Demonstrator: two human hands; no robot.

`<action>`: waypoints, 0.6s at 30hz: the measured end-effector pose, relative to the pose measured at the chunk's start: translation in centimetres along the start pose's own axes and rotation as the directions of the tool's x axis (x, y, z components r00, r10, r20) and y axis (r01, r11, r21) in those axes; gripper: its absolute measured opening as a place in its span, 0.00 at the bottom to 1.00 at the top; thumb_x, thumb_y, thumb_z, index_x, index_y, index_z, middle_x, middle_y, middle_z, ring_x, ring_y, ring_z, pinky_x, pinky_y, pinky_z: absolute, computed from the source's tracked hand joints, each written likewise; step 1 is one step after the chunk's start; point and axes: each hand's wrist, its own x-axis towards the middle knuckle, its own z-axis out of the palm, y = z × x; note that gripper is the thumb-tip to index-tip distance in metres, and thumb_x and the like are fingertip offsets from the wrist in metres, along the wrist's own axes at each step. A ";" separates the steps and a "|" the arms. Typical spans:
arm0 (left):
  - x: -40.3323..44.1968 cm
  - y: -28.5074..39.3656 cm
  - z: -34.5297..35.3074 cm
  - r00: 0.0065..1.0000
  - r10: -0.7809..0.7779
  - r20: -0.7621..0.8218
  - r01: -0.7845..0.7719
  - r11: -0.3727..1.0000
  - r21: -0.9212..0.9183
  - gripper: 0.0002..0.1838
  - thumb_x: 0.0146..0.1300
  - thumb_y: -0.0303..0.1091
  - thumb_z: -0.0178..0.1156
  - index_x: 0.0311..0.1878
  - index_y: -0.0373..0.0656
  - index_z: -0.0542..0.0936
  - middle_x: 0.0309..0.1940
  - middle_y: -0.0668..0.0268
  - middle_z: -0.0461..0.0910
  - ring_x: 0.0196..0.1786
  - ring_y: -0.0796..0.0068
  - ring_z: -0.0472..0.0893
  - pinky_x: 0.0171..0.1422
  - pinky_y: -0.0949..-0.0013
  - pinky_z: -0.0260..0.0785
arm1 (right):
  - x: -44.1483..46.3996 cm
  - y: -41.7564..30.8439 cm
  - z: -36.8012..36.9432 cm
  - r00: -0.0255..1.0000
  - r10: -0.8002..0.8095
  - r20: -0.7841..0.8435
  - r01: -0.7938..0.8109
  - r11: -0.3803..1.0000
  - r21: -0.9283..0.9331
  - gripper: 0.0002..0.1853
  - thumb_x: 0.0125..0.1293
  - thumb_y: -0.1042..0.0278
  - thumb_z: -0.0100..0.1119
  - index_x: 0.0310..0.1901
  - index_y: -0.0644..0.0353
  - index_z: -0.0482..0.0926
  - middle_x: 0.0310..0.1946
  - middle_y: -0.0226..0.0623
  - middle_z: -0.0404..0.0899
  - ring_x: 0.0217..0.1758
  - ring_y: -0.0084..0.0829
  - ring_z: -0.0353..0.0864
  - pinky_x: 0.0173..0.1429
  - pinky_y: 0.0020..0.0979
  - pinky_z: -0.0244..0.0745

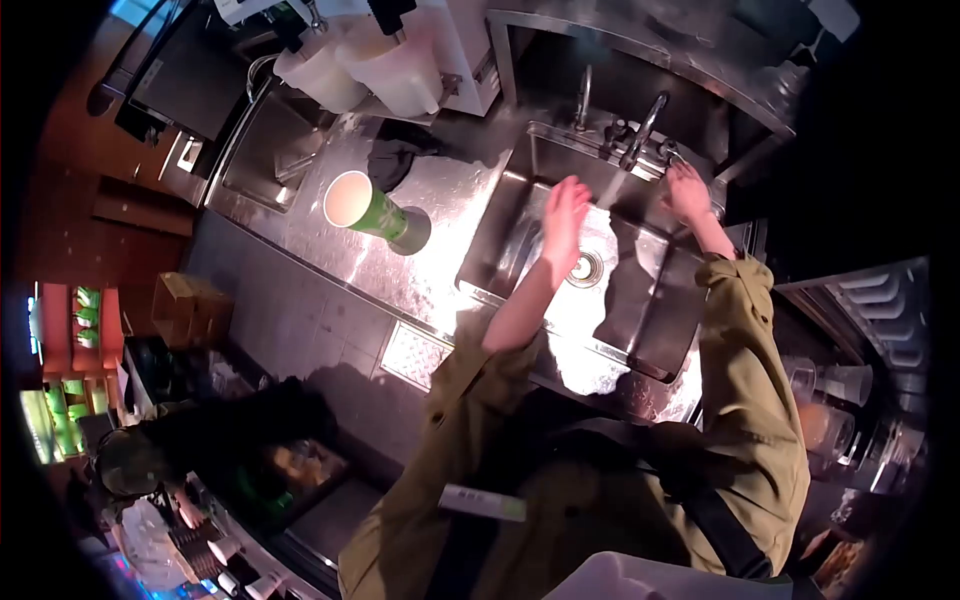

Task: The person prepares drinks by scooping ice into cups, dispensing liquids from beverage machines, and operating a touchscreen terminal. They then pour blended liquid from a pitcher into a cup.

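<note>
- Upper right of frame: tap (648, 124) slants up-right, just up-left of right hand (688, 195), the nearer hand.
- Right grip: can't tell.
- Left hand (567, 220) outstretched, holding nothing, above sink (586, 312).

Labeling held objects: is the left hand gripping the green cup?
No, the left hand is over the sink, while the green cup stands on the counter, away from both hands.

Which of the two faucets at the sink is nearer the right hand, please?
The right faucet; the left faucet stands farther from the right hand.
</note>
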 end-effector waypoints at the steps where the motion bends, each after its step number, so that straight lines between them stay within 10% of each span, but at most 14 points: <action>1: 1.6 -0.7 1.6 0.991 -0.127 -0.036 0.123 0.988 -0.090 0.24 0.64 0.44 0.48 0.56 0.37 0.64 0.52 0.55 0.69 0.56 0.63 0.69 0.61 0.65 0.61 | 0.2 -0.2 -0.1 0.999 0.016 -0.049 -0.014 0.999 0.031 0.29 0.40 0.55 0.65 0.42 0.68 0.71 0.47 0.51 0.73 0.54 0.39 0.70 0.63 0.35 0.59; 4: 4.5 -4.9 2.1 0.929 -0.324 0.179 0.369 0.853 -0.370 0.27 0.63 0.52 0.48 0.56 0.40 0.64 0.50 0.58 0.68 0.51 0.64 0.71 0.55 0.65 0.64 | -0.7 -2.5 -1.9 0.950 0.240 0.200 -0.298 0.887 0.353 0.34 0.46 0.50 0.62 0.46 0.72 0.67 0.43 0.54 0.74 0.51 0.45 0.72 0.56 0.39 0.65; 6: 5.2 -6.5 -0.1 0.965 -0.233 0.121 0.242 0.968 -0.066 0.26 0.63 0.52 0.48 0.54 0.39 0.67 0.46 0.61 0.71 0.48 0.69 0.72 0.53 0.66 0.65 | -2.3 -6.1 0.1 0.816 0.496 0.295 -0.552 0.519 0.653 0.34 0.49 0.46 0.60 0.45 0.74 0.67 0.40 0.54 0.75 0.46 0.49 0.74 0.50 0.40 0.69; 7: 6.1 -7.2 -1.8 0.975 -0.203 0.087 0.196 0.977 0.085 0.24 0.63 0.50 0.48 0.52 0.39 0.70 0.44 0.63 0.72 0.46 0.70 0.72 0.49 0.66 0.65 | -2.6 -8.8 2.4 0.668 0.690 0.279 -0.578 0.246 0.778 0.35 0.46 0.43 0.61 0.42 0.73 0.70 0.37 0.56 0.76 0.44 0.47 0.76 0.49 0.41 0.70; 8: 6.1 -8.3 -3.7 0.975 -0.162 -0.155 0.211 0.898 0.386 0.23 0.64 0.48 0.47 0.51 0.38 0.72 0.45 0.62 0.73 0.45 0.70 0.72 0.49 0.66 0.65 | -3.4 -10.7 4.4 0.546 0.591 0.594 -0.620 -0.191 0.761 0.32 0.51 0.45 0.56 0.44 0.69 0.70 0.38 0.53 0.76 0.43 0.44 0.76 0.49 0.40 0.70; 10: 5.8 -9.2 -7.7 0.965 -0.150 -0.216 0.257 0.705 0.661 0.25 0.62 0.50 0.47 0.50 0.36 0.74 0.40 0.62 0.77 0.41 0.71 0.74 0.49 0.67 0.64 | -3.5 -15.7 8.2 0.429 0.097 0.898 -0.074 -0.987 0.142 0.25 0.57 0.50 0.51 0.47 0.63 0.71 0.41 0.47 0.75 0.42 0.41 0.75 0.50 0.39 0.70; 13: 3.3 -7.8 -8.1 0.962 -0.244 -0.123 0.244 0.565 0.788 0.23 0.62 0.46 0.49 0.52 0.38 0.73 0.43 0.60 0.76 0.46 0.71 0.74 0.51 0.70 0.64 | -5.5 -20.9 14.7 0.858 0.424 0.289 -0.082 -0.443 0.893 0.22 0.60 0.50 0.45 0.50 0.57 0.69 0.47 0.40 0.71 0.47 0.37 0.72 0.55 0.37 0.66; 18: 2.7 -7.5 -7.3 0.990 -0.144 -0.005 0.086 0.561 0.823 0.18 0.60 0.39 0.53 0.49 0.37 0.75 0.39 0.57 0.78 0.42 0.70 0.76 0.46 0.71 0.67 | -7.2 -25.9 20.2 0.849 0.355 0.391 -0.245 -0.392 0.887 0.25 0.60 0.52 0.48 0.58 0.51 0.63 0.55 0.37 0.66 0.60 0.34 0.62 0.64 0.32 0.57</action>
